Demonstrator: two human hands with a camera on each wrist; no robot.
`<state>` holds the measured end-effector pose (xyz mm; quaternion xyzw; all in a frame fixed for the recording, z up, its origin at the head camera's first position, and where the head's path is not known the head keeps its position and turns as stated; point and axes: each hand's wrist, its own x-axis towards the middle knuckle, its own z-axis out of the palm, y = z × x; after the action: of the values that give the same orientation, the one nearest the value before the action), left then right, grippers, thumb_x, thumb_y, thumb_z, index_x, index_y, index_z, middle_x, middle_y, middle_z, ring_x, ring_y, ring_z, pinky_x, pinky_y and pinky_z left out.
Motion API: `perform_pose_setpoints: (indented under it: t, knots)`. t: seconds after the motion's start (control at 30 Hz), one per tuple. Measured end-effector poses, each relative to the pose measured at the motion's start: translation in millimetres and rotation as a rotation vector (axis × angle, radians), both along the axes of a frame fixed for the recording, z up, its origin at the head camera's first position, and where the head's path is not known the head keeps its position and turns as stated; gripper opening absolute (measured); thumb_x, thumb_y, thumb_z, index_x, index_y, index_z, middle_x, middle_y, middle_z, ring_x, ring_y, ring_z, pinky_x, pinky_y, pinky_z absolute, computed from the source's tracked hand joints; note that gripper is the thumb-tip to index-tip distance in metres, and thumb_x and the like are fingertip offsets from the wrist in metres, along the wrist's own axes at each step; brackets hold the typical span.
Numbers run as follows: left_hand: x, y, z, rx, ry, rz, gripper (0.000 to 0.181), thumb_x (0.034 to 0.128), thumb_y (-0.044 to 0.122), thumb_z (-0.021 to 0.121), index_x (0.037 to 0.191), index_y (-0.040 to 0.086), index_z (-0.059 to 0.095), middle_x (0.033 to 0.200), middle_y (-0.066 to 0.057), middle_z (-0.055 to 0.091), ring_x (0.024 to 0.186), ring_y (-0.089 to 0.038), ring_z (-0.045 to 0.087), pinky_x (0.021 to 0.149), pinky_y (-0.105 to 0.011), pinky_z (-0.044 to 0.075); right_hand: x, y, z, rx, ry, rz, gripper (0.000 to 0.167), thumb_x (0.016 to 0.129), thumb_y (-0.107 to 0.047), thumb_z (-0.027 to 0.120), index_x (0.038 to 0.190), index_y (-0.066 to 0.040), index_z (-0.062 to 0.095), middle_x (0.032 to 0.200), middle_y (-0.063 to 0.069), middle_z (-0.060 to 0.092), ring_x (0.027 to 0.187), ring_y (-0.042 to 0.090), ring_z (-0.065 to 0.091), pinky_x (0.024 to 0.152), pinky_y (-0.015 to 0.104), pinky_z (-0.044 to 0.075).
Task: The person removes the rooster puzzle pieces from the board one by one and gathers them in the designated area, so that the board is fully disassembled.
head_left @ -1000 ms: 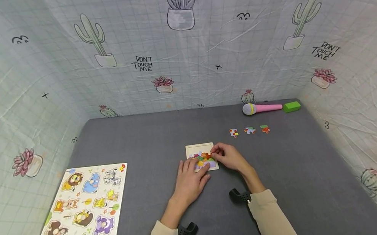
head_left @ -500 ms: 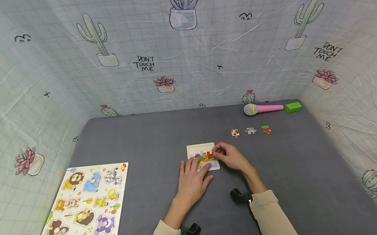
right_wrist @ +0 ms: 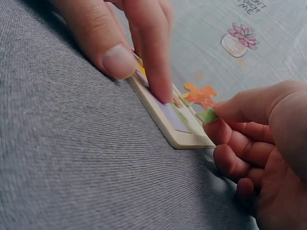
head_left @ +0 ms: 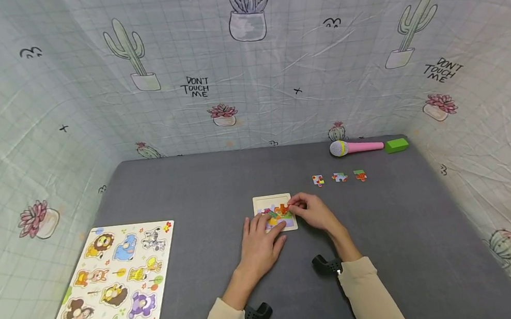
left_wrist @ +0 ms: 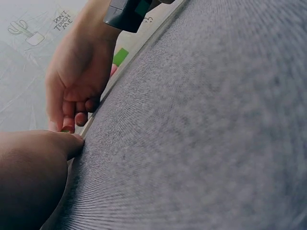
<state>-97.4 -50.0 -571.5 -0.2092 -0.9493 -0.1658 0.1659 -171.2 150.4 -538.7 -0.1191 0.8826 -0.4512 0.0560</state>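
The left hand (head_left: 259, 247) hides the seven-o'clock corner of the puzzle tray (head_left: 272, 203); the head view crops the animal board (head_left: 119, 280), eight o'clock; loose pieces (head_left: 339, 177) too small to read.

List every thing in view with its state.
Left hand: resting on puzzle tray
Right hand: pinching orange piece
Orange piece: held, tilted
Puzzle tray: flat, partly filled
Three loose pieces: separate, face up
Animal board: flat, visible slots look filled
Microphone: lying on its side
Green block: at microphone's handle end

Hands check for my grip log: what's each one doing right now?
Left hand: open, resting on the puzzle board.
Right hand: closed, pinching an orange-and-green puzzle piece.
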Motion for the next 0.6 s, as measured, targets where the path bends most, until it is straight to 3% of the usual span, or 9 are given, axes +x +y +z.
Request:
perform_pose_setpoints:
  t: [0.27, 0.6]
  knots:
    - [-0.5, -0.4, -2.0, 0.008, 0.017, -0.004, 0.032, 0.0960, 0.040, 0.064, 0.125, 0.029, 0.070, 0.135, -0.010, 0.056, 0.132, -0.032, 0.049, 0.111, -0.066, 0.036, -2.1, 8.6, 4.0, -0.005, -0.019, -0.055, 0.014, 0.095, -0.016, 0.067, 0.102, -0.004, 0.069, 0.087, 0.009, 0.068, 0.076, 0.013, 0.058, 0.067, 0.024, 0.045]
    - [-0.2, -1.5, -0.7, 0.021, 0.001, -0.010, 0.032, 0.0965, 0.040, 0.064, 0.126, 0.029, 0.070, 0.134, -0.010, 0.056, 0.132, -0.033, 0.049, 0.111, -0.067, 0.035, -3.1, 27.7, 6.5, -0.121, -0.092, -0.105, 0.018, 0.098, -0.014, 0.063, 0.107, 0.000, 0.065, 0.090, 0.017, 0.075, 0.071, 0.017, 0.070, 0.065, 0.025, 0.053]
